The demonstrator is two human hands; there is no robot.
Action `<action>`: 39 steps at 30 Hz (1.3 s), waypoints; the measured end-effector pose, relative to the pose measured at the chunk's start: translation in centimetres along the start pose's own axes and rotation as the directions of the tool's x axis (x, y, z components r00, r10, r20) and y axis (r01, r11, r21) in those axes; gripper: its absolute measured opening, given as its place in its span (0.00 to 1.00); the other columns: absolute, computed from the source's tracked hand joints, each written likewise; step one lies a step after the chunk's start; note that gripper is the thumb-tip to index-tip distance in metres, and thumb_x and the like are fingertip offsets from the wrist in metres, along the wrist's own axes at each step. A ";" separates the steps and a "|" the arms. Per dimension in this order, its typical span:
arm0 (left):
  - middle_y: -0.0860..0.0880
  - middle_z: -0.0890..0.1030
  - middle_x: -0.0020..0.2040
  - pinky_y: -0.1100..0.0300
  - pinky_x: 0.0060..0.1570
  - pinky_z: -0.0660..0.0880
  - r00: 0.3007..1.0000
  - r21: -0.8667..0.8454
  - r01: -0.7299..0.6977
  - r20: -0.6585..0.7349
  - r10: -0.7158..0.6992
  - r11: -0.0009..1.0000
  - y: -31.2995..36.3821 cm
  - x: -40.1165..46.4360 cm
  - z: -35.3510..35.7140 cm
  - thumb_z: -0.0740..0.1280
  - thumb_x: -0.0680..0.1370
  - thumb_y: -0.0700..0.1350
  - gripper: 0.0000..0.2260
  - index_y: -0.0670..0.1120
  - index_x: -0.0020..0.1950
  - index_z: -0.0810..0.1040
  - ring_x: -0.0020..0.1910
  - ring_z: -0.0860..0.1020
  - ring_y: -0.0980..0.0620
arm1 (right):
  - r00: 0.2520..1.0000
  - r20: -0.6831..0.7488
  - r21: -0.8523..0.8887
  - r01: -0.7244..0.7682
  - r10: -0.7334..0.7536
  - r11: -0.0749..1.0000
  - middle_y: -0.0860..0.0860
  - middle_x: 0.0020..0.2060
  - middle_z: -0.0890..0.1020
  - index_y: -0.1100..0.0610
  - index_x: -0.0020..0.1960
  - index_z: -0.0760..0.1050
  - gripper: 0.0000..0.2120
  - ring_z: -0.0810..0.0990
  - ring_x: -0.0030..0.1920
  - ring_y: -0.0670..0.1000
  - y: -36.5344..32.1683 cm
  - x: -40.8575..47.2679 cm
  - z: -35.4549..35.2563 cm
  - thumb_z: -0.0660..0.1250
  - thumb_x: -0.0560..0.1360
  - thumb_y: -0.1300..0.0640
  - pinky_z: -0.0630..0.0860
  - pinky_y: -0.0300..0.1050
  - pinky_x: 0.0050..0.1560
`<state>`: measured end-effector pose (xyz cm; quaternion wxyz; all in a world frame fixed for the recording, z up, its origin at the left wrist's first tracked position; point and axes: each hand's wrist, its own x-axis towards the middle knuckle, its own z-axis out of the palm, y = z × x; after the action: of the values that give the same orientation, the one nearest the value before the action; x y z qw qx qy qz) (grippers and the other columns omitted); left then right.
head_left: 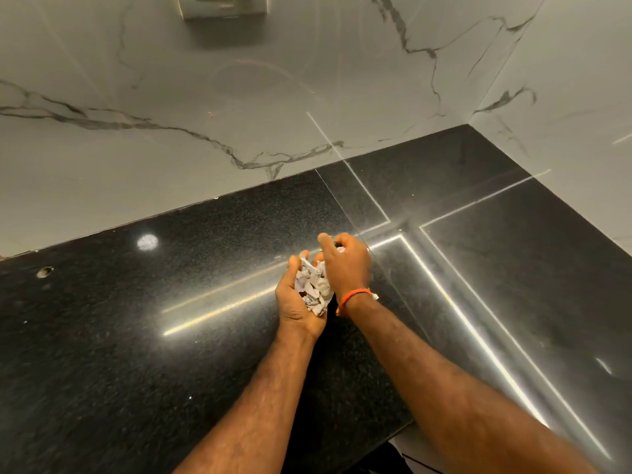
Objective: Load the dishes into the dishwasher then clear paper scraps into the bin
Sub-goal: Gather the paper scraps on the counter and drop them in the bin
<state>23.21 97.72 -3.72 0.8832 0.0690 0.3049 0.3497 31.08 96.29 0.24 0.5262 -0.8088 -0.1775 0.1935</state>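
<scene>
A glossy black speckled stone desk point(171, 319) fills the lower part of the view, meeting a white marble-patterned wall point(205, 107) with grey veins at the back and on the right. Bright strip reflections cross the desk surface. Both bare forearms reach forward over the desk from the lower edge. The left hand point(297, 302) is turned palm up and cupped, its fingers curled around a heap of crumpled white paper scraps point(313, 289) that lies in the palm. The right hand point(345, 265) hovers palm down just above and beside that heap, its fingers bent and its fingertips pinching a small scrap; that grip is partly hidden by the hand's own back. A thin orange thread band point(354, 295) circles the right wrist. A pale wall fitting point(224, 6) is cut off at the top edge.
</scene>
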 end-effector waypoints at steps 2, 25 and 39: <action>0.39 0.84 0.54 0.46 0.55 0.81 0.998 -0.008 0.009 0.061 -0.008 1.000 0.1 -0.4 0.6 0.60 0.84 0.53 0.18 0.41 0.60 0.80 0.52 0.84 0.42 | 0.992 0.025 -0.042 0.122 -0.121 0.992 0.48 0.32 0.80 0.53 0.34 0.75 0.12 0.77 0.36 0.49 -0.4 -1.4 0.8 0.69 0.75 0.51 0.74 0.46 0.40; 0.39 0.80 0.64 0.40 0.70 0.70 0.985 -0.020 -0.121 -0.130 0.117 0.992 5.6 0.6 -3.4 0.60 0.84 0.52 0.13 0.47 0.59 0.80 0.65 0.78 0.39 | 0.919 0.299 -0.627 0.391 -0.255 0.674 0.57 0.80 0.59 0.60 0.80 0.58 0.37 0.52 0.81 0.58 8.2 1.7 0.3 0.40 0.81 0.37 0.47 0.56 0.80; 0.39 0.80 0.65 0.40 0.70 0.70 0.981 -0.023 -0.143 -0.136 0.138 0.989 4.9 -0.8 -3.0 0.60 0.84 0.52 0.13 0.47 0.60 0.80 0.65 0.78 0.38 | 0.827 0.473 -0.180 0.429 -0.304 0.885 0.52 0.61 0.83 0.56 0.64 0.80 0.17 0.78 0.65 0.49 6.6 0.6 -1.7 0.58 0.84 0.51 0.69 0.48 0.71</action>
<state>18.24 100.58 -4.10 0.8348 0.0523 0.3520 0.4200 33.02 92.76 -5.27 0.3819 -0.7614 -0.4682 0.2351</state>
